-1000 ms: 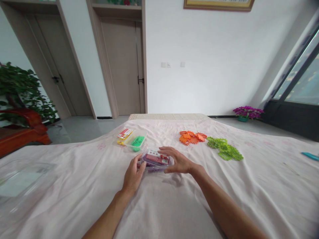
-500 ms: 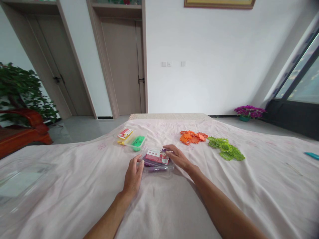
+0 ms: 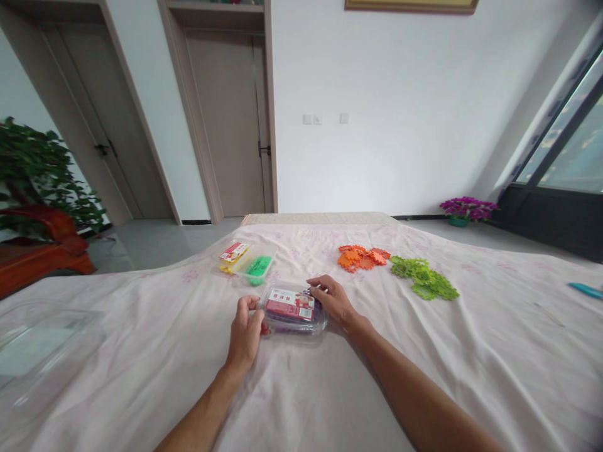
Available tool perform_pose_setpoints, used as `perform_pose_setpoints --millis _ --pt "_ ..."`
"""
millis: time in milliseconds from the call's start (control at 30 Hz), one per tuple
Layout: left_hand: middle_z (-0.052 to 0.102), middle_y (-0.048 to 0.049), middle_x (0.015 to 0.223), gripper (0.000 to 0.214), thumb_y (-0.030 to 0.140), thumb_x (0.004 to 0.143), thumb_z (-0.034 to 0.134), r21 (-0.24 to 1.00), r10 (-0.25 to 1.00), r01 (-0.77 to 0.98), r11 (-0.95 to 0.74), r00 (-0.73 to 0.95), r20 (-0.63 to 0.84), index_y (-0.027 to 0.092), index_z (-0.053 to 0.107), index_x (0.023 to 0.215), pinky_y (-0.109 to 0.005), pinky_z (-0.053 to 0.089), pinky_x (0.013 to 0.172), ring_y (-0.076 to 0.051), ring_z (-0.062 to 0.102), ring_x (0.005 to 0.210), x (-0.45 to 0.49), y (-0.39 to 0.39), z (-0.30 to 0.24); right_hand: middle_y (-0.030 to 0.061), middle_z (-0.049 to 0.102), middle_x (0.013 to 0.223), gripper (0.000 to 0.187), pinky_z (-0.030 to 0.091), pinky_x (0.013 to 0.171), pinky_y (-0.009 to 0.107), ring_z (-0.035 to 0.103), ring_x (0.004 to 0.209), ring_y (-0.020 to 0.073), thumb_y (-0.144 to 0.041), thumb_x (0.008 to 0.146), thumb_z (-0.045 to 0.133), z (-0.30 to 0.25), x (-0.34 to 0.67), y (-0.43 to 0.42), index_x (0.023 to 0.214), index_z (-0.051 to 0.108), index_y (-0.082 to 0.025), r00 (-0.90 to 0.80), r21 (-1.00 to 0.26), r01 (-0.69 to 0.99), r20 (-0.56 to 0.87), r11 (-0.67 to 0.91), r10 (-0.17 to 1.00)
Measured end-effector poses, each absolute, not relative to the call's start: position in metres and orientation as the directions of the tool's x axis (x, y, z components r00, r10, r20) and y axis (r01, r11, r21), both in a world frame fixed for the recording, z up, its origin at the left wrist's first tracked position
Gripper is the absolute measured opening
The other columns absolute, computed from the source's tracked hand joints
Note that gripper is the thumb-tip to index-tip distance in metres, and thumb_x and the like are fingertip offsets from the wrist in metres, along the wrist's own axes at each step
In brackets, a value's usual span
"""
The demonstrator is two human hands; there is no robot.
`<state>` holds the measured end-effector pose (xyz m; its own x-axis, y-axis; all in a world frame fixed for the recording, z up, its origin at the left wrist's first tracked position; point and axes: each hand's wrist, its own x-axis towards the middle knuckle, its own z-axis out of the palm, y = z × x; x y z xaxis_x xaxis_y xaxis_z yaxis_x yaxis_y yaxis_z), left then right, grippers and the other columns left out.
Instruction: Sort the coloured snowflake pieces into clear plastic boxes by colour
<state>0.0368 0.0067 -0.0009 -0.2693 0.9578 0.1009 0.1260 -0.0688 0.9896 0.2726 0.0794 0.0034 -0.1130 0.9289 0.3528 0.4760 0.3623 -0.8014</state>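
Observation:
A clear plastic box (image 3: 292,314) with a red and white label stands in front of me on the pale tablecloth (image 3: 301,389); purple pieces show through its walls. My left hand (image 3: 246,328) grips its left end, thumb in front and some fingertips seen through the plastic. At the right back corner my right hand (image 3: 332,299) is curled over the box with its fingers on the lid. Beyond the box lie a clear container with green pieces (image 3: 259,267) and a labelled one with yellow pieces (image 3: 228,267).
Orange gear-edged pieces (image 3: 362,258) and lime-green pieces (image 3: 426,278) lie in piles at the right. A large clear plastic container (image 3: 47,345) stands at the left. A thin stick (image 3: 549,314) and a blue object (image 3: 586,290) lie far right.
The box has turned a little and its front has come slightly nearer. My left hand has shifted a bit left along its end, and the view has moved slightly.

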Motion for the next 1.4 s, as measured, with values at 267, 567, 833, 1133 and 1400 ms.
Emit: perform_pose_setpoints --millis 267,567,833,1133,1400 --pt "0.053 0.0022 0.087 0.036 0.033 0.076 0.055 0.995 0.967 0.098 0.023 -0.253 0.002 0.024 0.044 0.110 -0.028 0.053 0.058 -0.011 0.057 0.058 0.041 0.003 -0.002 0.0010 0.063 0.066 0.040 0.036 0.059 0.024 0.054 0.064 0.0147 -0.048 0.084 0.053 0.003 0.278 0.088 0.069 0.071 -0.015 -0.125 -0.856 0.461 0.199 0.234 0.972" --pt "0.044 0.0095 0.060 0.049 0.031 0.075 0.052 0.967 0.955 -0.030 0.254 -0.152 -0.256 0.025 0.038 0.121 -0.026 0.050 0.050 -0.009 0.044 0.046 0.041 -0.003 0.017 0.0002 0.061 0.061 0.051 0.033 0.055 0.024 0.048 0.054 0.0112 -0.063 0.077 0.058 0.004 0.274 0.089 0.073 0.069 -0.013 -0.174 -0.987 0.160 -0.007 0.021 0.985" --pt "0.051 0.0086 0.060 0.056 0.038 0.073 0.057 0.968 0.961 -0.091 0.235 -0.126 -0.245 0.023 0.040 0.125 -0.025 0.050 0.053 -0.010 0.051 0.047 0.041 -0.001 0.017 -0.0018 0.059 0.054 0.044 0.028 0.048 0.023 0.043 0.046 0.0087 -0.059 0.074 0.065 0.010 0.274 0.084 0.073 0.067 -0.015 -0.170 -0.991 0.048 -0.128 -0.122 0.977" --pt "0.048 0.0105 0.060 0.063 0.038 0.069 0.060 0.973 0.972 -0.151 0.176 -0.130 -0.196 0.022 0.040 0.126 -0.025 0.050 0.059 -0.009 0.050 0.050 0.044 -0.004 0.015 -0.0012 0.059 0.053 0.032 0.034 0.049 0.024 0.050 0.047 0.0111 -0.048 0.073 0.067 0.012 0.265 0.082 0.067 0.059 -0.018 -0.126 -0.984 -0.048 -0.164 -0.171 0.978" --pt "0.048 0.0113 0.058 0.062 0.036 0.069 0.059 0.977 0.981 -0.160 0.144 -0.108 -0.162 0.023 0.040 0.127 -0.028 0.053 0.063 -0.009 0.049 0.049 0.044 -0.006 0.015 -0.0006 0.063 0.058 0.040 0.039 0.051 0.024 0.052 0.049 0.0112 -0.054 0.064 0.073 0.002 0.265 0.083 0.069 0.060 -0.017 -0.151 -0.981 -0.140 -0.110 -0.131 0.982"
